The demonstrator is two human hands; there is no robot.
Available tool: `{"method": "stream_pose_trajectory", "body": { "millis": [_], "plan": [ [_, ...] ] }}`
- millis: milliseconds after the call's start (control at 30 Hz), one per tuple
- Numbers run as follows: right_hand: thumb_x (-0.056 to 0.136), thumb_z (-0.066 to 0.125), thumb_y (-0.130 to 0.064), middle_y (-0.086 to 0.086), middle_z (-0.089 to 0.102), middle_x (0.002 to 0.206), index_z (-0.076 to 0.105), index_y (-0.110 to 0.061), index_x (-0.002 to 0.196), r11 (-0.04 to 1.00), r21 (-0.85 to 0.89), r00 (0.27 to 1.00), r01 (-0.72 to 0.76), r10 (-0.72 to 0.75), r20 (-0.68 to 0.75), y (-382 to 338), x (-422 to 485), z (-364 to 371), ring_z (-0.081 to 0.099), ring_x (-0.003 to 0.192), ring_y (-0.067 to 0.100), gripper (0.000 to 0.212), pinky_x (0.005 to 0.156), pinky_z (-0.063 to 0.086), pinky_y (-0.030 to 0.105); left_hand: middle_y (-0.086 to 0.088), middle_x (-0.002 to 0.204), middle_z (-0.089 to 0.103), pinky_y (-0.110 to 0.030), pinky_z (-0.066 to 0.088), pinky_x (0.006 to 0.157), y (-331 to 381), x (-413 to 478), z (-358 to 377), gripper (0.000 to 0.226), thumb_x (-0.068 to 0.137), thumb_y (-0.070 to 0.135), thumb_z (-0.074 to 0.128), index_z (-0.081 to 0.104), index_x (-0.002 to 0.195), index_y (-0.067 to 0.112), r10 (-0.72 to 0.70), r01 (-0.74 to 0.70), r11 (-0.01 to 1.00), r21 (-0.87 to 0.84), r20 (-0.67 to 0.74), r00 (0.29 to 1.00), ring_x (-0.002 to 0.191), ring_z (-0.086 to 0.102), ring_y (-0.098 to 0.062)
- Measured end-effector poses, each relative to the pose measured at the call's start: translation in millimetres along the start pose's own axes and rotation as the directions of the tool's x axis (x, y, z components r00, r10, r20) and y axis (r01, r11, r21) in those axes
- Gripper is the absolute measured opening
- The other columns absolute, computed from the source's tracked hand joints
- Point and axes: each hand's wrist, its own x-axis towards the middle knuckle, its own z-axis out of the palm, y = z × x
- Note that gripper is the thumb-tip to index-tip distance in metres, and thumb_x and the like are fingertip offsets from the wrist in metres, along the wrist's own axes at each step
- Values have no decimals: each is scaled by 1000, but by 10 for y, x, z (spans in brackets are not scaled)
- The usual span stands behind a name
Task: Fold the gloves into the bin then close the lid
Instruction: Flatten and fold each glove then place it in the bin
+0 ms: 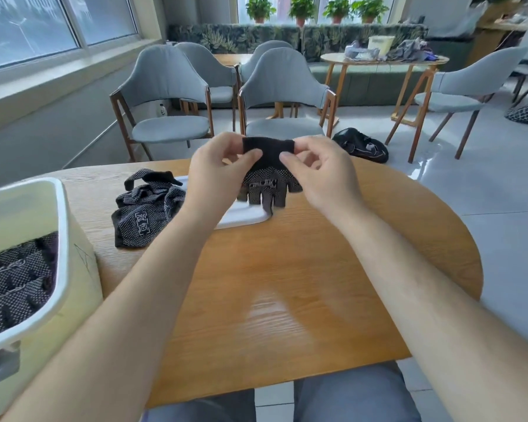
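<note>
folding is under way – left hand [223, 166] and right hand [320, 175] each hold a tight pinch grip on the cuff of a glove [269, 181] raised over the lid [244, 216] at the table's [287, 269] far middle – next, double it over and carry it to the bin [62, 239] near left.

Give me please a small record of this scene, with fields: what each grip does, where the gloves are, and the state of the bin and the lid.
left grip: pinches the cuff of the held glove
right grip: pinches the same cuff, other side
held glove: black, fingerless, hanging over the lid, fingers down
lid: white, flat on the table, not on the bin
loose gloves: pile on the table, overlapping the lid's left end
bin: open, at the table's left, gloves inside
</note>
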Motion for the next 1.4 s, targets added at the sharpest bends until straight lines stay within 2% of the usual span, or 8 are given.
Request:
{"method": "stream_pose_trajectory", "body": {
  "millis": [133, 400, 733, 833, 967, 1167, 1300, 1400],
  "plan": [
    [95, 69, -12, -6, 67, 96, 74, -14, 104, 973, -93, 977, 211, -210, 24, 135, -228, -37, 59, 83, 4, 11, 70, 44, 11, 13, 85, 67, -8, 41, 66, -104, -239, 6, 8, 90, 15, 73, 68, 95, 18, 139, -140, 989, 53, 18, 990, 73, 56, 5],
    [91, 70, -19, -17, 68, 100, 77, -25, 102, 935, -257, 918, 244, -137, 372, 623, -1361, -61, 61, 97, 3, 14, 76, 56, 29, 18, 91, 62, -17, 45, 78, -908, -1168, 72, 12, 88, 16, 76, 71, 98, 19, 215, -351, 900, 258, 437, 873, 90, 50, -3],
    [84, 67, -27, -16, 67, 85, 77, -23, 80, 914, -206, 843, 349, -210, 495, 466, -1487, -189, 57, 85, 8, 11, 77, 48, 33, 16, 95, 68, -25, 49, 84, -805, -1422, -98, 11, 88, 32, 73, 73, 92, 22, 286, -418, 899, 132, 544, 789, 89, 59, -5],
    [90, 63, -28, -16, 67, 79, 74, -23, 78, 917, -224, 870, 330, -202, 450, 416, -1373, -80, 57, 80, 8, 17, 76, 47, 29, 14, 89, 68, -19, 43, 81, -751, -1358, -155, 13, 93, 31, 65, 71, 85, 23, 199, -278, 954, 113, 455, 868, 91, 61, -10],
    [94, 52, -35, -14, 62, 72, 70, -24, 78, 931, -278, 912, 237, -115, 394, 313, -1114, 227, 54, 74, 8, 27, 67, 43, 22, 12, 84, 61, -15, 39, 73, -846, -1045, -140, 15, 96, 21, 63, 67, 82, 19, -2, -19, 967, 254, 82, 997, 85, 55, -8],
    [98, 54, -30, -8, 69, 93, 73, -23, 103, 924, -313, 864, 221, -36, 503, 89, -583, 947, 62, 91, 16, 21, 76, 50, 32, -7, 123, 56, -39, 35, 100, -1208, -461, -173, 31, 91, 30, 66, 64, 117, 13, -151, 288, 842, 456, -312, 938, 118, 48, -30],
    [99, 51, -28, -2, 67, 116, 67, -24, 124, 926, -339, 837, 166, 49, 545, 36, -398, 1334, 57, 112, 22, 31, 92, 47, 37, -9, 129, 54, -46, 31, 102, -1443, -419, -172, 47, 90, 43, 67, 60, 129, 18, -237, 380, 740, 555, -313, 919, 126, 41, -33],
    [99, 49, -26, 2, 63, 130, 62, -25, 134, 934, -346, 834, 92, 118, 539, 97, -339, 1555, 51, 124, 26, 38, 104, 45, 43, -4, 121, 61, -44, 31, 99, -1566, -426, -214, 28, 93, 35, 65, 67, 117, 22, -205, 354, 742, 569, -311, 928, 121, 45, -29]
  ]
}}
